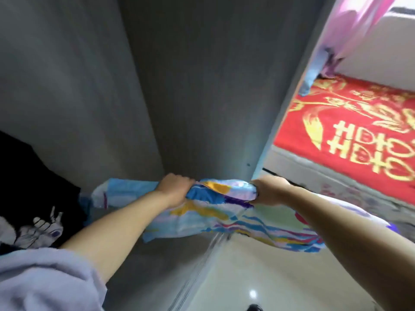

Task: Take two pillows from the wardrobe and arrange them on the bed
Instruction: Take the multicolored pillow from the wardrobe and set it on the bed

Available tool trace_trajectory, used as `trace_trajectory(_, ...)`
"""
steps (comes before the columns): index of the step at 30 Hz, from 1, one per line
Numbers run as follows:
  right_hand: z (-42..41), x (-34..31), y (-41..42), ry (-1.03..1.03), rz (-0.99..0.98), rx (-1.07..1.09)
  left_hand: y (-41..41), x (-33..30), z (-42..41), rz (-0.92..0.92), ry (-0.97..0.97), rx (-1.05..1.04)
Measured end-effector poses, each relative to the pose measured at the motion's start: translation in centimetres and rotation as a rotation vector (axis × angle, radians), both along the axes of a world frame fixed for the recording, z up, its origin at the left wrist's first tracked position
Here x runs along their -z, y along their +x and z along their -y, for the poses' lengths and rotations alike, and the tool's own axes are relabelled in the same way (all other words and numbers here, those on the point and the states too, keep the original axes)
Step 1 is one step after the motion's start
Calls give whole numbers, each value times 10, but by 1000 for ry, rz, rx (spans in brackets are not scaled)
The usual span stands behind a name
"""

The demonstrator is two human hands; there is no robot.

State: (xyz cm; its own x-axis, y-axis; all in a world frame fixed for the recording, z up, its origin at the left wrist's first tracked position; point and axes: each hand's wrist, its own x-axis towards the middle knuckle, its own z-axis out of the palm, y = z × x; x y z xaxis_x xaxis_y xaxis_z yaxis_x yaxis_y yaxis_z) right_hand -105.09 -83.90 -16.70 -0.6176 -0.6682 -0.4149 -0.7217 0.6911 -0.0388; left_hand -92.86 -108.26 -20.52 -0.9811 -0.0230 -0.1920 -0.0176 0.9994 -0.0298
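A soft pillow (215, 212) in a light blue cover with yellow, purple and green patches hangs in front of the grey wardrobe (179, 97). My left hand (176, 189) is shut on its upper edge near the middle. My right hand (268, 189) grips the same edge a little to the right. The pillow sags between and below my forearms; its left end reaches into the wardrobe opening. The bed (350, 135), under a red cover with gold patterns, lies to the right beyond the wardrobe's side panel. Whether this is one pillow or two bunched together is unclear.
Dark clothing with a white print (33, 209) hangs at the left inside the wardrobe. A pink curtain (359, 25) hangs above the bed's far end, with a light blue cloth (311, 79) at its corner. Glossy pale floor (258, 277) lies below.
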Motion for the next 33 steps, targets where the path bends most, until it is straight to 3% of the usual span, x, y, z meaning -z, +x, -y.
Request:
trace_trajectory(7, -191, -39, -25, -45, -74, 160, -73, -41, -161, 29, -56, 341)
trace_trajectory(12, -318, -47, -47, -50, -131, 167, -117, -63, -280, 102, -85, 410)
trace_trajectory(18, -445, -68, -71, -61, -156, 207, -160, -77, -405, 62, -124, 488)
trace_trajectory(25, -503, -85, -120, -59, -176, 251, -219, -104, -461, 76, -165, 515)
trace_trajectory(33, -504, -80, -218, -13, -157, 273, -320, -103, -465, 41, -191, 539)
